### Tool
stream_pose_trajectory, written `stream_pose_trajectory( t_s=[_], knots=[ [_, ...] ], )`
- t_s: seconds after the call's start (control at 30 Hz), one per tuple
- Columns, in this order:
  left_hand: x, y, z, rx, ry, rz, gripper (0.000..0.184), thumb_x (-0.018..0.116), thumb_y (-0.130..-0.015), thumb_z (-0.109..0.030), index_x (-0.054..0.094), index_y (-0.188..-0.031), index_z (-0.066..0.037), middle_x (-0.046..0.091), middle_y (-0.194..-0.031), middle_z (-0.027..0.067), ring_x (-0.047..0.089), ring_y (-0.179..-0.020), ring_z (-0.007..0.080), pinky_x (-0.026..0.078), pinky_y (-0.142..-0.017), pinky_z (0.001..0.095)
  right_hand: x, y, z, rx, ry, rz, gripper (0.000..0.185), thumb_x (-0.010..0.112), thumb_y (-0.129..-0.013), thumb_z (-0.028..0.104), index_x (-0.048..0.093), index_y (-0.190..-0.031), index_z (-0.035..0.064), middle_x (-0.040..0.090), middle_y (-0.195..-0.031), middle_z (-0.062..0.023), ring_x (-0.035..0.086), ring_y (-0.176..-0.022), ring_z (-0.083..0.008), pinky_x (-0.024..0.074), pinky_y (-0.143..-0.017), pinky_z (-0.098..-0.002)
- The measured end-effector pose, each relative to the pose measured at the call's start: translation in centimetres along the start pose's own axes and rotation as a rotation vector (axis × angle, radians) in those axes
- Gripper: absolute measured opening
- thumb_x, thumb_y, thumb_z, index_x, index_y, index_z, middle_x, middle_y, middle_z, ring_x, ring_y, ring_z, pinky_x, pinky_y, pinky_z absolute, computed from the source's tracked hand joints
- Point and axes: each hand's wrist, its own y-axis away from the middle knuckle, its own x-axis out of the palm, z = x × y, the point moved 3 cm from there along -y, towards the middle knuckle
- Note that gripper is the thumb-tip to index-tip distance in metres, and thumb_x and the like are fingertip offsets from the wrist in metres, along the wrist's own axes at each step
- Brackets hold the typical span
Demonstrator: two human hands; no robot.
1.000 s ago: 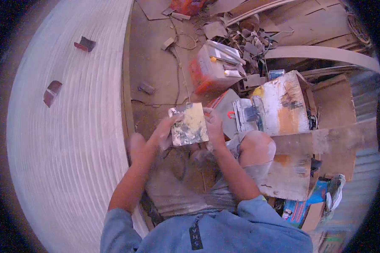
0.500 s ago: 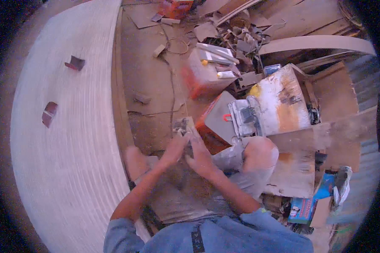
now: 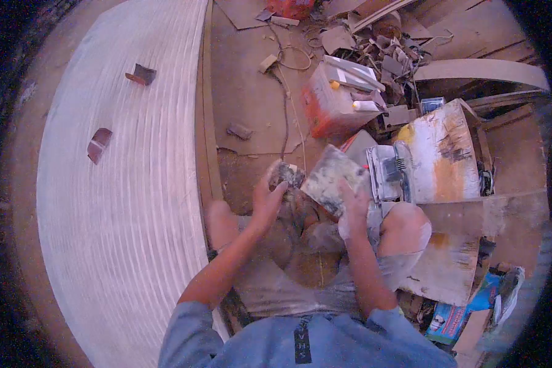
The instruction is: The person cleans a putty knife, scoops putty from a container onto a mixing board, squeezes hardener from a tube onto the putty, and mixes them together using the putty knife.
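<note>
My left hand (image 3: 265, 199) is closed around a small dark block with pale smears (image 3: 290, 176), its thumb on the near side. In my right hand (image 3: 354, 211) is a flat, roughly square piece (image 3: 332, 179), whitish with dark mottling, gripped by its near right edge. The two pieces are apart, held above the ground between my knees. What either is made of I cannot make out. Left of me lies a long whitish panel with fine ridges (image 3: 129, 184). On it rest two folded reddish-brown pieces that look like sandpaper (image 3: 143, 74), (image 3: 99, 145).
An orange-sided box (image 3: 334, 113) with a white tube (image 3: 366, 106) on it stands ahead. A clear plastic container (image 3: 383, 175) sits by my right knee, beside a stained white board (image 3: 441, 147). Scraps (image 3: 395, 64) pile up behind. A cable (image 3: 286, 110) runs along the ground.
My hands were together over one spot; they have separated, the right moving rightward with the flat mottled piece, the left keeping the dark block. The whole view has shifted slightly.
</note>
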Motion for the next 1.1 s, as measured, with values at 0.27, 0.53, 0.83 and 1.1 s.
stream_pose_trajectory(
  t_s=[0.27, 0.53, 0.83, 1.1],
  knots=[
    [2.7, -8.2, 25.4, -0.273, 0.217, -0.425, 0.051, 0.064, -0.082, -0.004, 0.056, -0.133, -0.003, 0.07, -0.107, 0.0128, 0.066, -0.096, 0.0238, 0.051, -0.088, 0.0366, 8.7, -4.7, -1.1, -0.178, 0.221, 0.102, 0.024, 0.062, -0.095, 0.013, 0.066, -0.112, -0.0023, 0.069, -0.102, -0.0055, 0.061, -0.091, -0.0117, 0.0498, -0.084, -0.0309],
    [2.6, -18.0, 32.1, -0.141, -0.189, -0.333, 0.048, 0.068, -0.08, -0.011, 0.062, -0.127, -0.002, 0.064, -0.124, 0.0182, 0.062, -0.111, 0.0372, 0.046, -0.101, 0.0458, 15.7, -13.6, -10.8, -0.471, 1.061, 0.523, 0.035, 0.056, -0.091, 0.011, 0.064, -0.125, 0.0106, 0.068, -0.105, -0.023, 0.066, -0.094, -0.0381, 0.0518, -0.084, -0.0457],
    [2.9, -13.1, 24.6, -0.073, -0.705, -0.09, 0.066, 0.065, -0.086, -0.025, 0.043, -0.147, -0.013, 0.039, -0.153, 0.0111, 0.027, -0.146, 0.0372, 0.017, -0.12, 0.0566, 18.3, -18.0, -23.1, -0.459, 1.214, 0.878, 0.039, 0.055, -0.087, 0.012, 0.062, -0.125, 0.0092, 0.067, -0.1, -0.0243, 0.064, -0.097, -0.0436, 0.0487, -0.087, -0.0535],
    [4.8, -10.6, 28.4, -0.004, -0.851, -0.097, 0.079, 0.056, -0.09, -0.046, 0.027, -0.157, -0.015, 0.023, -0.164, 0.0073, 0.015, -0.151, 0.0353, 0.009, -0.121, 0.0592, 23.1, -19.0, -27.7, -0.579, 1.462, 0.875, 0.025, 0.052, -0.087, 0.009, 0.064, -0.108, 0.0042, 0.068, -0.093, -0.0213, 0.067, -0.093, -0.041, 0.0501, -0.083, -0.0544]
  ],
)
